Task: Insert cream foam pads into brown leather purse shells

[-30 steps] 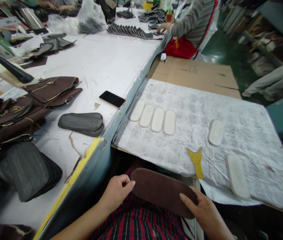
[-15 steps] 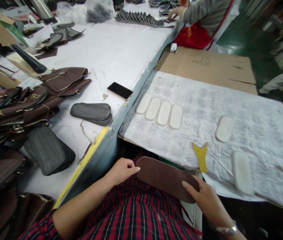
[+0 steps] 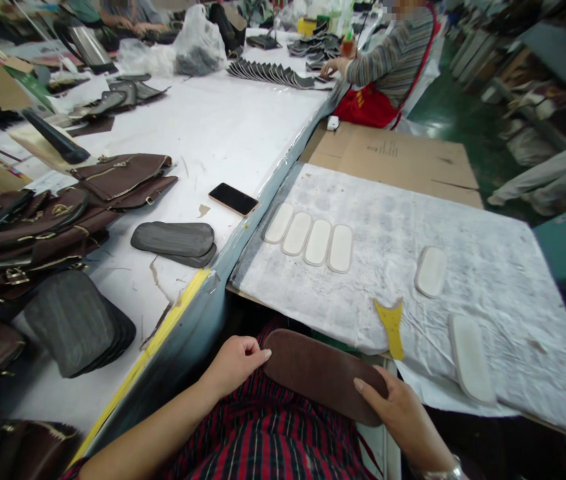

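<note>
A long brown leather panel with rounded ends point(image 3: 320, 377) is held above my lap, slightly tilted. My right hand point(image 3: 387, 403) grips its right end, thumb on top and fingers underneath. At the left end, my left hand point(image 3: 237, 363) is closed in a pinch at the panel's edge, fingers curled. Beyond the panel, on the cloth-covered board, lies a yellow forked tool point(image 3: 391, 328). A white oval pad point(image 3: 471, 359) rests near the board's front edge, and another white pad point(image 3: 431, 271) is farther back.
Several white pads point(image 3: 318, 241) lie in a row. The white table point(image 3: 177, 143) holds a phone point(image 3: 233, 199), dark oval panels point(image 3: 173, 240), a stack of dark panels point(image 3: 75, 323) and brown bags point(image 3: 63, 213). A co-worker point(image 3: 387, 60) sits at the far end beside cardboard point(image 3: 387, 157).
The view has tilted up a little, so everything sits lower in it. Both hands keep hold of the brown leather panel in nearly the same pose.
</note>
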`<state>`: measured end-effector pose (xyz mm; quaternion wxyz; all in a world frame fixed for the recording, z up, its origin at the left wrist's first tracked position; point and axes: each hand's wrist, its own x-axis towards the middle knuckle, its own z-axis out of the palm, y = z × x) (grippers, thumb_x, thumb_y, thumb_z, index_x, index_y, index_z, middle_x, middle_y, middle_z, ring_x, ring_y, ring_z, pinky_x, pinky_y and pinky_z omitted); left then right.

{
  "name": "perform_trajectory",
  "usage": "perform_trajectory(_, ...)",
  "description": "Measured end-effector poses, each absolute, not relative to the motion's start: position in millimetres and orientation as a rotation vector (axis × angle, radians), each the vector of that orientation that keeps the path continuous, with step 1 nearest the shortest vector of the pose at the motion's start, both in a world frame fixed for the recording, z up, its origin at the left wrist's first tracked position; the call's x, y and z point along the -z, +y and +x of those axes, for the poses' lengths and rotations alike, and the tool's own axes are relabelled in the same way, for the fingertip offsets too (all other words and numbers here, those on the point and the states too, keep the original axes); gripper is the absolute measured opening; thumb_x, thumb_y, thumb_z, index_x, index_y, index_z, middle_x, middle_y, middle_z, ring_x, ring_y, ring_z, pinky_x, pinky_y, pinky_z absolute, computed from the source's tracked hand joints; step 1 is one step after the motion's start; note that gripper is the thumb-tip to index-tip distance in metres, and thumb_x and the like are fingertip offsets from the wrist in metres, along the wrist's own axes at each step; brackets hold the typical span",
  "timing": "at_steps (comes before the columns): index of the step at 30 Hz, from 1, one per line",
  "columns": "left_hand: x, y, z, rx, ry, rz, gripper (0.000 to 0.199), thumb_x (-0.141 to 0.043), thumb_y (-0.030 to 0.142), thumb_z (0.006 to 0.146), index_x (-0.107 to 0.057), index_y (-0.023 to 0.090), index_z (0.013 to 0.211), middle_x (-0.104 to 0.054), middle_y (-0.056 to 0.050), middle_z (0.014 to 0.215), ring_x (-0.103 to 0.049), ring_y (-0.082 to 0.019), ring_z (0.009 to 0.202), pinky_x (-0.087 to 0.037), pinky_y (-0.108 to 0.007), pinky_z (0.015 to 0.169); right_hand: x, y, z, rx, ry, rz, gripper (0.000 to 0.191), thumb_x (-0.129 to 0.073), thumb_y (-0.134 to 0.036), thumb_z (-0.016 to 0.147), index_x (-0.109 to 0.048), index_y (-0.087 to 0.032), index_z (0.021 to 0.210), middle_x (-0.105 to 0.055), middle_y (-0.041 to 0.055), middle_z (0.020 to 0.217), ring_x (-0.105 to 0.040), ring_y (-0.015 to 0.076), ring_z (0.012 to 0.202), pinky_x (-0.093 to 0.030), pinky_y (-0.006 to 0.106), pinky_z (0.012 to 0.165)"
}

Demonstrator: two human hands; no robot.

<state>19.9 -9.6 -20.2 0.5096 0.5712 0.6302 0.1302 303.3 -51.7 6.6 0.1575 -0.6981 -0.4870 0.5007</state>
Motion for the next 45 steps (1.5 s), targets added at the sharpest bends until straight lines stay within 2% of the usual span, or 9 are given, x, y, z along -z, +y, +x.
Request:
perform_trajectory(9, 12, -5, 21, -0.213, 1.539, 1.709, 0.031, -0.042, 0.034, 0.080, -0.048, 0.017, 0.055, -0.046, 0.004, 0.054, -0.045, -0.012, 0.054, -0.033, -0.023, 0.053, -8, -48, 302, -1.445, -1.371, -1.934, 0.021, -0.049, -0.035, 0.078, -0.061, -0.018, 0.081, -0.066, 0.0028, 0.076, -0.061, 0.0197, 0.071, -0.047, 0.027, 0.061)
perform_trajectory(12, 8, -8, 25, -0.326, 1.506, 2.085, 0.020, -0.041, 0.021, 0.081, -0.059, 0.017, 0.088, -0.057, -0.003, 0.081, -0.053, -0.016, 0.076, -0.041, -0.028, 0.069, -10, -47, 303, -1.409, -1.398, -1.946, 0.019, -0.050, -0.032, 0.077, -0.061, -0.016, 0.081, -0.065, 0.0022, 0.072, -0.060, 0.0177, 0.067, -0.045, 0.025, 0.058)
perform_trajectory(14, 10, -10, 27, -0.394, 1.342, 2.386, 0.037, -0.039, 0.011, 0.079, -0.054, 0.023, 0.112, -0.056, -0.007, 0.103, -0.051, -0.020, 0.095, -0.039, -0.034, 0.082, -11, -47, 304, -1.382, -1.397, -1.967, 0.017, -0.052, -0.029, 0.076, -0.061, -0.016, 0.081, -0.064, 0.0020, 0.071, -0.059, 0.0167, 0.065, -0.044, 0.024, 0.056)
perform_trajectory(16, 16, -12, 27, -0.398, 1.141, 2.601, 0.051, -0.037, 0.004, 0.077, -0.050, 0.030, 0.119, -0.055, -0.005, 0.113, -0.047, -0.022, 0.105, -0.034, -0.038, 0.088, -10, -47, 304, -1.360, -1.391, -1.974, 0.017, -0.053, -0.027, 0.075, -0.062, -0.016, 0.083, -0.064, 0.0019, 0.073, -0.058, 0.0161, 0.066, -0.043, 0.024, 0.057)
perform_trajectory(20, 22, -10, 28, -0.363, 0.961, 2.713, 0.053, -0.035, 0.004, 0.076, -0.052, 0.031, 0.118, -0.060, -0.001, 0.111, -0.049, -0.021, 0.102, -0.031, -0.039, 0.089, -8, -48, 305, -1.322, -1.402, -1.988, 0.018, -0.052, -0.026, 0.076, -0.062, -0.016, 0.088, -0.065, 0.0024, 0.078, -0.058, 0.0154, 0.069, -0.043, 0.023, 0.060)
perform_trajectory(25, 12, -6, 44, -0.341, 0.942, 2.745, 0.034, -0.041, 0.015, 0.080, -0.058, 0.024, 0.107, -0.063, -0.004, 0.105, -0.053, -0.022, 0.097, -0.030, -0.040, 0.091, -7, -48, 304, -1.281, -1.451, -2.067, 0.019, -0.053, -0.027, 0.076, -0.061, -0.016, 0.088, -0.066, 0.0045, 0.080, -0.059, 0.0164, 0.070, -0.042, 0.024, 0.060)
perform_trajectory(27, 9, -4, 59, -0.356, 0.936, 2.730, 0.023, -0.048, 0.027, 0.080, -0.061, 0.020, 0.097, -0.059, -0.007, 0.112, -0.050, -0.024, 0.103, -0.030, -0.040, 0.093, -8, -48, 304, -1.255, -1.487, -2.070, 0.019, -0.052, -0.027, 0.076, -0.061, -0.016, 0.088, -0.066, 0.0045, 0.080, -0.059, 0.0168, 0.070, -0.042, 0.024, 0.061)
perform_trajectory(31, 10, -1, 89, -0.246, 0.744, 2.702, 0.041, -0.059, 0.053, 0.068, -0.058, 0.017, 0.086, -0.039, -0.012, 0.135, -0.036, -0.029, 0.121, -0.027, -0.043, 0.099, -12, -48, 304, -1.233, -1.543, -2.026, 0.020, -0.051, -0.023, 0.077, -0.061, -0.018, 0.093, -0.066, 0.0039, 0.083, -0.060, 0.0170, 0.074, -0.043, 0.025, 0.066)
perform_trajectory(45, 16, -1, 101, -0.186, 0.734, 2.663, 0.039, -0.066, 0.045, 0.065, -0.055, 0.018, 0.091, -0.046, -0.012, 0.130, -0.041, -0.027, 0.119, -0.033, -0.044, 0.098, -9, -48, 304, -1.164, -1.675, -2.075, 0.018, -0.051, -0.024, 0.075, -0.060, -0.017, 0.089, -0.066, 0.0047, 0.082, -0.060, 0.0173, 0.075, -0.041, 0.024, 0.066)
